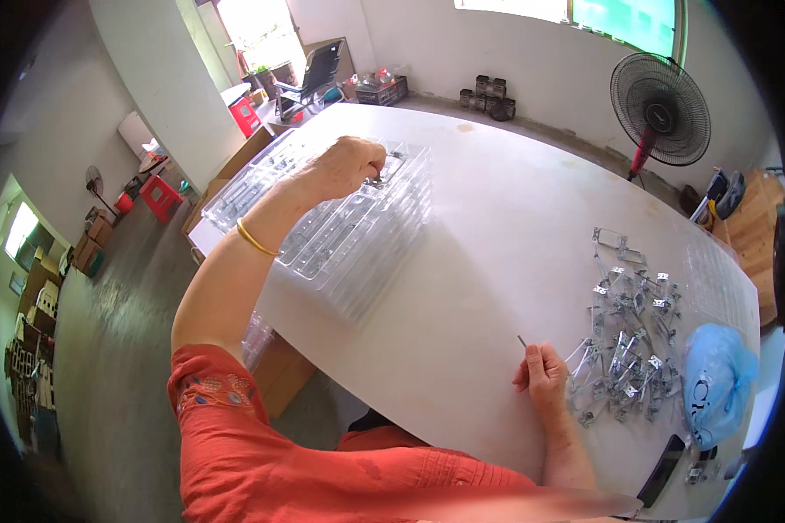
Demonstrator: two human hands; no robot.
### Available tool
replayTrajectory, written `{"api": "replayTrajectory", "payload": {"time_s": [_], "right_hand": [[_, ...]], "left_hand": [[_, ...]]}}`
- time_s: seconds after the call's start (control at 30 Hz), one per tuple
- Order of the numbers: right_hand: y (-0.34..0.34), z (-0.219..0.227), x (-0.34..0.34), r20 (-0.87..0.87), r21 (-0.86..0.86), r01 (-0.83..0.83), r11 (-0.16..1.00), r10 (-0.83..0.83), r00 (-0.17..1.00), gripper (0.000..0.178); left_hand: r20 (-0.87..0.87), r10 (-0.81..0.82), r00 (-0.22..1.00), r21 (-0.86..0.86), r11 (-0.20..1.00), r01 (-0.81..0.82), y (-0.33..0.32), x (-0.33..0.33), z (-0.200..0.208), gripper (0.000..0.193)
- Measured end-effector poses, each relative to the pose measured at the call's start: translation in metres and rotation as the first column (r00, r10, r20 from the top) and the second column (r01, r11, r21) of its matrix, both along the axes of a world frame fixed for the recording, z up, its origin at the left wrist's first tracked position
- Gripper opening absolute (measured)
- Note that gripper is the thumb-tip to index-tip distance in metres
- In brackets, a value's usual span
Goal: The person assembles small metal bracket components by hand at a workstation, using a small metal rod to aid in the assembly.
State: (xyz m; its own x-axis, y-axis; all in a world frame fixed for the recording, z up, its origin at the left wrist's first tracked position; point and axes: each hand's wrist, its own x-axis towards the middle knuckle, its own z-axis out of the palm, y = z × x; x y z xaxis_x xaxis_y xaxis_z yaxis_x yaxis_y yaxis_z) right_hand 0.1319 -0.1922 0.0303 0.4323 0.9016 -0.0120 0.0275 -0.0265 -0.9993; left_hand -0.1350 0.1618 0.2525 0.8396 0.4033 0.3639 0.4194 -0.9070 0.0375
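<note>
My left hand (pixel 344 167) reaches over a tall stack of clear plastic trays (pixel 349 270) on the left of the table. Its fingers are closed in a pinch on a small metal part (pixel 375 181) at the top tray; the part's shape is mostly hidden. Small metal pieces lie in the trays' compartments. Near the front right of the table, my right hand (pixel 542 375) is closed on a thin metal rod (pixel 522 341), whose tip points up and left. Just right of that hand spreads a loose pile of metal brackets (pixel 628 357) with thin wire-like arms.
A blue plastic bag (pixel 717 383) sits at the table's right edge, with a dark phone (pixel 663 471) in front of it. Clear trays (pixel 715 270) lie at the far right. Beyond the white table (pixel 488 209) stands a fan (pixel 659 113).
</note>
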Motion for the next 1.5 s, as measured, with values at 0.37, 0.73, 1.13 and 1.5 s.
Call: {"api": "replayTrajectory", "payload": {"time_s": [0.37, 0.73, 1.13, 1.5], "right_hand": [[0.0, 0.002, 0.001, 0.013, -0.009, -0.019, 1.0, 0.019, 1.0, 0.041], [-0.004, 0.003, -0.003, -0.013, -0.002, -0.026, 1.0, 0.026, 1.0, 0.04], [0.001, -0.004, -0.005, 0.037, 0.066, -0.024, 0.998, 0.021, 0.999, 0.019], [0.005, -0.018, -0.012, 0.261, -0.042, -0.035, 0.999, 0.044, 0.964, 0.014]], "left_hand": [[-0.196, 0.091, 0.976, -0.014, 0.995, -0.096, 0.032, 0.019, -0.024, 0.008], [-0.233, 0.194, 0.953, 0.065, 0.981, -0.184, 0.024, 0.009, -0.023, 0.014], [0.379, 0.484, 0.789, 0.215, 0.783, -0.584, -0.003, -0.224, -0.022, 0.014], [0.225, 0.966, 0.125, -0.379, 0.205, -0.903, -0.064, -0.486, -0.254, 0.023]]}}
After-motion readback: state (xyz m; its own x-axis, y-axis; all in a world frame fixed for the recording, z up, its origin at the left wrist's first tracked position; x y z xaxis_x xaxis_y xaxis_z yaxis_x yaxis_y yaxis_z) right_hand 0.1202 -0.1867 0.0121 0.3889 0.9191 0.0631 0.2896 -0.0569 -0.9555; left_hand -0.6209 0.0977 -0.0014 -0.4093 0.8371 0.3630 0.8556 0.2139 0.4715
